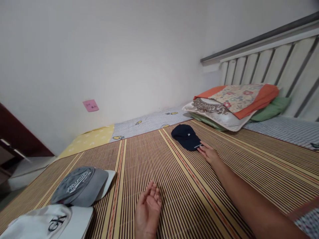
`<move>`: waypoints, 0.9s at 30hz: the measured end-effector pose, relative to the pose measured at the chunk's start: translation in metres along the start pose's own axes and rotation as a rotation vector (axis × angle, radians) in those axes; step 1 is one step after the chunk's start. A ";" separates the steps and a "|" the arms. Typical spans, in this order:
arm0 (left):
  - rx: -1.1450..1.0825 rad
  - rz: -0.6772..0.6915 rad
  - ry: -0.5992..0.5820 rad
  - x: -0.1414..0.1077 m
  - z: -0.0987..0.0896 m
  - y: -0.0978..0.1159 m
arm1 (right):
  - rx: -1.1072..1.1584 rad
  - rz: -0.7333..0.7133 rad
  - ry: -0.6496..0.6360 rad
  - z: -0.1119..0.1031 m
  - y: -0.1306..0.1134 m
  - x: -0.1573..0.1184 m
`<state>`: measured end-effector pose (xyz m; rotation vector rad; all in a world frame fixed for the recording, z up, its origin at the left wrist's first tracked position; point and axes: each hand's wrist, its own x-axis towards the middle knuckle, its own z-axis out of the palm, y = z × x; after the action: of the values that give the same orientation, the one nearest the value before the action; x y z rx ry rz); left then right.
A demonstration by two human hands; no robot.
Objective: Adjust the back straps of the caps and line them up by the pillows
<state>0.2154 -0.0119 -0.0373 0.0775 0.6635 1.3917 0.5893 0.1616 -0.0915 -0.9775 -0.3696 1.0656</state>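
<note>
Reaching far out, my right hand (207, 152) pinches the brim edge of a dark navy baseball cap (184, 135) with small white lettering. That cap lies on a striped bamboo mat (171, 186). My left hand (149, 207) is empty, palm turned up, its fingers loosely curled and apart from the thumb just over the mat. To its left sits a grey baseball cap (77, 186) with white lettering, and a white brim (108, 183) shows from beneath it. Closer to me is a white cap (37, 223) with black letters, partly cut off by the frame.
Stacked pillows (236, 99) with orange, floral and green covers lie against the slatted headboard (264, 64). A checked sheet (147, 120) and a yellow cloth (89, 139) border the mat by the wall. A pink note (90, 105) sticks to that wall.
</note>
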 end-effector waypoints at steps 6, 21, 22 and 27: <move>-0.007 0.002 0.001 0.002 -0.004 -0.003 | 0.001 -0.009 0.039 0.004 0.001 0.002; -0.003 -0.008 -0.004 -0.002 0.003 -0.003 | 0.037 -0.046 0.085 0.003 0.004 0.004; 0.001 -0.009 0.003 -0.003 0.005 -0.003 | 0.043 -0.051 0.088 0.002 0.005 0.004; 0.003 -0.018 0.022 -0.005 0.009 -0.003 | 0.044 -0.062 0.085 0.002 0.006 0.002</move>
<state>0.2219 -0.0146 -0.0293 0.0582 0.6834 1.3760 0.5857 0.1650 -0.0959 -0.9626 -0.3034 0.9691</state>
